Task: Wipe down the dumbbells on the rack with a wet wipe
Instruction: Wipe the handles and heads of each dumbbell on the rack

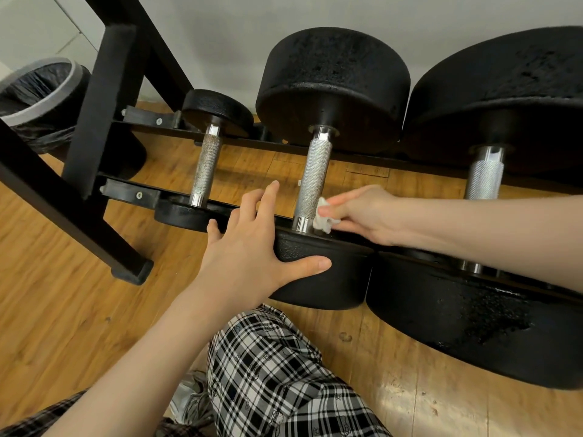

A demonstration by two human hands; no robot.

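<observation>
Three black dumbbells lie across the low black rack (94, 121): a small dumbbell (206, 165) at the left, a middle dumbbell (314, 175) and a large dumbbell (484, 178) at the right. My right hand (362, 212) pinches a crumpled white wet wipe (323, 217) against the lower end of the middle dumbbell's knurled steel handle, just above its near head. My left hand (252, 247) rests on that near head, fingers spread straight and thumb lying across its rim.
A bin with a black liner (41, 99) stands at the far left behind the rack's leg (126, 266). A grey wall runs behind the rack. My knee in checked trousers (277, 367) is close below, on wooden floor.
</observation>
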